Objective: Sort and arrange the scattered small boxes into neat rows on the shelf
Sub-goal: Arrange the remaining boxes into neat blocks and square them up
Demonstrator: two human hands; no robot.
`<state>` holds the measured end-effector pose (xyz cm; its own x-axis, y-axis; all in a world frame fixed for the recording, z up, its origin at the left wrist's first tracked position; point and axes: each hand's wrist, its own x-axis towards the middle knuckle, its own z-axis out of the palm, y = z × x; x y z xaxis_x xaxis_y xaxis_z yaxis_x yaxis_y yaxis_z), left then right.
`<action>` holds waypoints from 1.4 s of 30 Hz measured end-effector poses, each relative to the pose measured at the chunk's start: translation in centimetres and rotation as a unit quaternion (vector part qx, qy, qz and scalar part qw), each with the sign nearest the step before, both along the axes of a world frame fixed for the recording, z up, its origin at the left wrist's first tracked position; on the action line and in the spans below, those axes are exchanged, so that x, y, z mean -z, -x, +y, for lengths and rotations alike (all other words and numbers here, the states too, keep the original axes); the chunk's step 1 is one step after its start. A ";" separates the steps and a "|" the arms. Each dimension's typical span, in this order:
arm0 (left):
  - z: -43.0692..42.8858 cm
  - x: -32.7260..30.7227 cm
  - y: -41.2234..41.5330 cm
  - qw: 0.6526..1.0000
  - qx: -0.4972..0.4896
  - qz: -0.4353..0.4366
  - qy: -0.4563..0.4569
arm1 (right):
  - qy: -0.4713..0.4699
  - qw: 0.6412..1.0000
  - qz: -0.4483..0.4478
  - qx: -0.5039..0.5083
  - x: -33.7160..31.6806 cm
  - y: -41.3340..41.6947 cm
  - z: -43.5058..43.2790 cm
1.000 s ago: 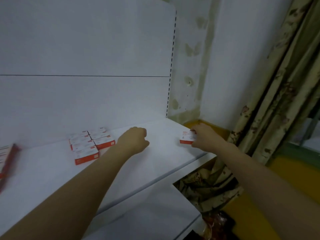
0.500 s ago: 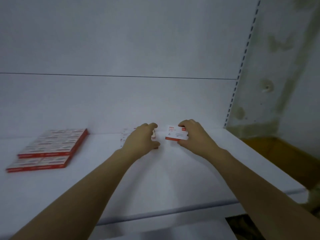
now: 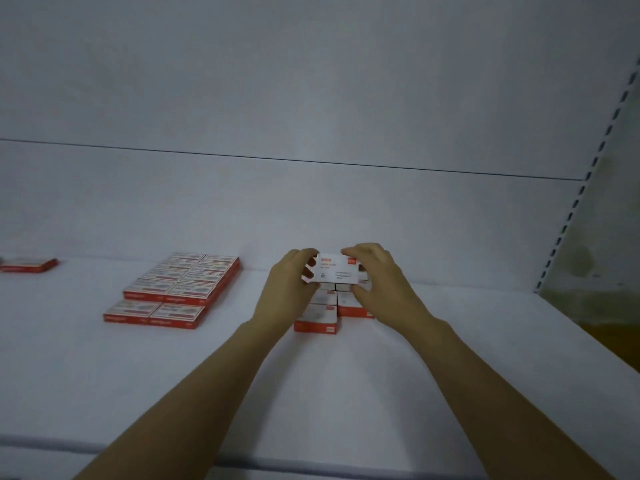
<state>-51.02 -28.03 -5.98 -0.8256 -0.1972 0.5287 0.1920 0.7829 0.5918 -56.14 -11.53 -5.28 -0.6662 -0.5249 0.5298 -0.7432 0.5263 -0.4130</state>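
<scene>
We hold one small box (image 3: 334, 270) in both hands, lifted off the shelf (image 3: 346, 393) and tilted face toward us, just above the short double row (image 3: 353, 308) near the back panel (image 3: 311, 209).

- **Grip:** left hand (image 3: 285, 292) has its fingers (image 3: 304, 258) curled round the box's left end. The right hand (image 3: 379, 284) pinches the right end, with its fingers over the top edge.
- **Step, as we read it:** seat this box in the row.
- **How to do it:** level it flat, red edge to the front like its neighbours. Align it with the column seam, lower it, then slide it flush.
- **Slot:** our hands hide it, so we can't tell whether it goes at the back or on top.
- **Force:** keep the grip light, since thin card probably crushes.
- **Avoid:** don't bump the front-left box (image 3: 316, 320), which sits proud of its neighbour.
- **Leave alone:** the bigger block (image 3: 180, 289) to the left looks tidy.
</scene>
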 end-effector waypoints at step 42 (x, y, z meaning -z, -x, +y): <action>-0.6 0.6 0.9 0.929 0.167 -0.155 -0.292 | 0.195 0.954 -0.199 -0.110 -0.5 -1.5 -0.7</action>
<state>-51.92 -28.59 -6.58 -0.9870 -0.0809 0.1386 0.1159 0.2379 0.9643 -54.60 -12.24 -4.74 -0.7519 -0.4893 0.4419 -0.5619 0.1251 -0.8177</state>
